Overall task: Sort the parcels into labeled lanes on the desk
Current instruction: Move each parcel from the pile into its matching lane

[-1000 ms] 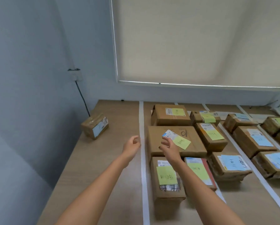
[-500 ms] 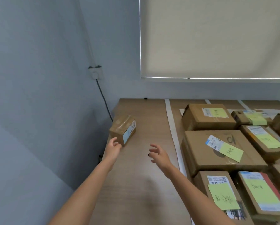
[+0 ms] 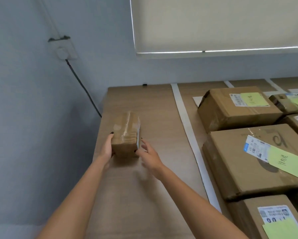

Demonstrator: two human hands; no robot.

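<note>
Wall socket (image 3: 65, 50) and its dark cable (image 3: 83, 87) sit at far left, the cable running down behind the desk (image 3: 127, 195). Both bare arms reach forward over the wooden top. The left hand (image 3: 107, 146) holds the small parcel's (image 3: 126, 135) left side, fingers curled against the cardboard, dark-painted thumbnail at its upper edge. The parcel, wrapped in clear tape, stands on the desk near the left edge, in the open area left of the first white tape strip (image 3: 191, 140); a white label shows edge-on along its right face. The right hand (image 3: 148, 156) meets the parcel's right side, thumb and a fingertip touching the near corner, the other fingers spread and fairly straight; whether it truly grips cannot be told. Right of the strip, three larger boxes line up in one lane: a far box (image 3: 234, 109), a middle box (image 3: 248, 161) and a near box (image 3: 265, 219), each bearing a white shipping label and a yellow-green note. More boxes crowd the right margin. A drawn roller blind (image 3: 213, 23) hangs above.
</note>
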